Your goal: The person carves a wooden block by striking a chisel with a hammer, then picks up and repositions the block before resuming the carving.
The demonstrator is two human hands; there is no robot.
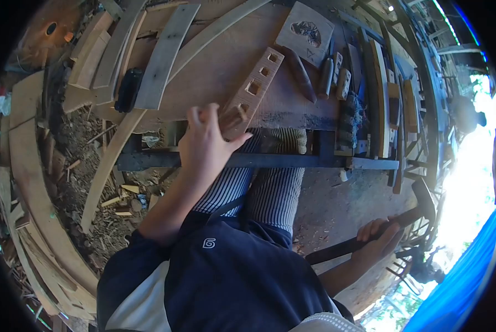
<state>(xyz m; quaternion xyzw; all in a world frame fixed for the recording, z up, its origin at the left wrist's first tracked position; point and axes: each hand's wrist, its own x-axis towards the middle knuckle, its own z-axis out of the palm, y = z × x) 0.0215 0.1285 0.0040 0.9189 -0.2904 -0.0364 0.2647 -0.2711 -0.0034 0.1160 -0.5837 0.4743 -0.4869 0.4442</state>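
My left hand (204,135) is at the near end of a wooden bar (263,77) with several square holes cut through it. Its fingers curl around a short brown piece of wood (234,118) over the hole nearest me, and the thumb reaches across the bar's end. Low on the right, my right hand (374,242) grips a hammer (347,248) by its handle. The hammer's head (423,200) points away from me, well apart from the bar.
The bar lies on a wooden bench (215,72). Beyond it are a board with a dark hollow (306,33), a tapered wooden tool (301,74) and chisel-like handles (326,77). Planks (168,55) lean at the left; wood scraps (123,202) litter the ground. Long timbers stand at the right.
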